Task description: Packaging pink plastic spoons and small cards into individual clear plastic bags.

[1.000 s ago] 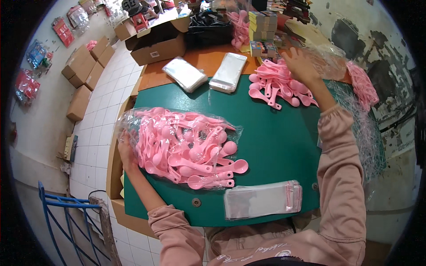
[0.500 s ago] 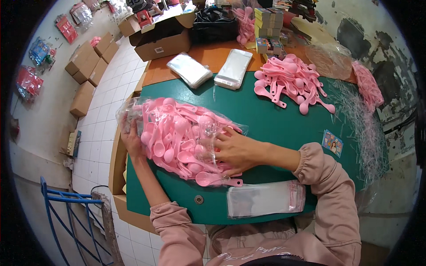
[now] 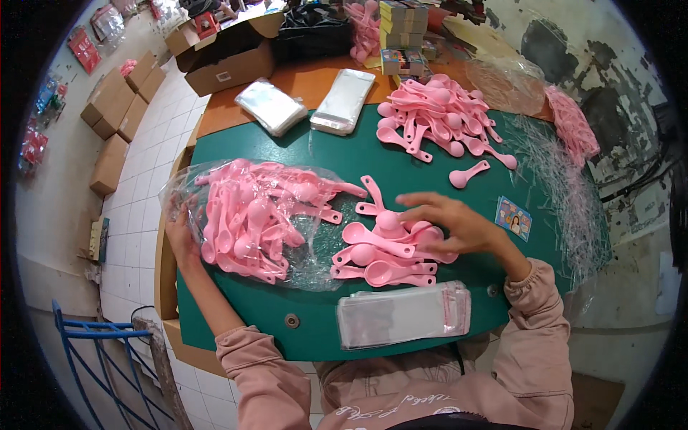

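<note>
Left hand (image 3: 179, 233) sits at the clear plastic bag's (image 3: 258, 222) nine o'clock edge; grip partly hidden, closure undeterminable. Right hand (image 3: 456, 223): fingers loosely spread, no held item visible — above loose pink spoons (image 3: 390, 245) at the bag's three o'clock. Best handling: steady bag, cup fingers — avoid scattering toward the clear sleeves (image 3: 394, 315) at six o'clock.
</note>
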### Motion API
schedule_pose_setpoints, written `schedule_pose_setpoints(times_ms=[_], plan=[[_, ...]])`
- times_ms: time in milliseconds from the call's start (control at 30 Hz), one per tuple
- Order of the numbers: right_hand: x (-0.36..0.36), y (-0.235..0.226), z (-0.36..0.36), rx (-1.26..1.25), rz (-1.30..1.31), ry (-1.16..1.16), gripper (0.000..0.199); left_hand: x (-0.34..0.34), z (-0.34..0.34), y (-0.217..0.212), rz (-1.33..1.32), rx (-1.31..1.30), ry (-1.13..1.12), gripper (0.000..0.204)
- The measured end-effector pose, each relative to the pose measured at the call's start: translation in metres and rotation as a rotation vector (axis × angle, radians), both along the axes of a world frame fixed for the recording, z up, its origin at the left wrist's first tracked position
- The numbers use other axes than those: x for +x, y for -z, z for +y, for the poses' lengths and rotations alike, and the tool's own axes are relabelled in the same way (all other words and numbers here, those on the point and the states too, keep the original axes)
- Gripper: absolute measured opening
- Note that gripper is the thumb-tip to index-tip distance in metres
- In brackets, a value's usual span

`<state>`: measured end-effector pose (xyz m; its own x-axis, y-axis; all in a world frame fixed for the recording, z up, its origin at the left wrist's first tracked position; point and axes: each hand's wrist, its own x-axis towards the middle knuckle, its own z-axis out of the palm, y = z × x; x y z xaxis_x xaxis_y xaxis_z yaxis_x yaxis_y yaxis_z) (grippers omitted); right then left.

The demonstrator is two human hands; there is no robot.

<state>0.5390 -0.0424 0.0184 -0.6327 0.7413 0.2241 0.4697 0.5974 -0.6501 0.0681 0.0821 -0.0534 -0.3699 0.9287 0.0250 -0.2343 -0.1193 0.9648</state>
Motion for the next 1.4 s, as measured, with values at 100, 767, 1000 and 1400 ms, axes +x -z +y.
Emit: schedule_pose_setpoints(times_ms=[100, 767, 1000, 1400], plan=[[0.034, -0.013, 0.008, 0.064, -0.2, 0.321, 0.032, -0.009, -0.002, 0.005, -0.023, -0.01, 0.039, 0.041], [0.013, 0.013, 0.112, 0.407, -0.679, 0.806, 0.035, 0.001, -0.005, -0.002, -0.024, -0.055, -0.012, 0.039], [0.039, 0.064, 0.139, 0.616, -0.771, 0.628, 0.053, 0.003, -0.002, 0.004, 0.013, -0.072, 0.027, 0.04], [-0.009, -0.021, 0.037, -0.224, -0.163, 0.136, 0.025, -0.001, -0.004, 0.002, -0.012, -0.041, 0.018, 0.041]])
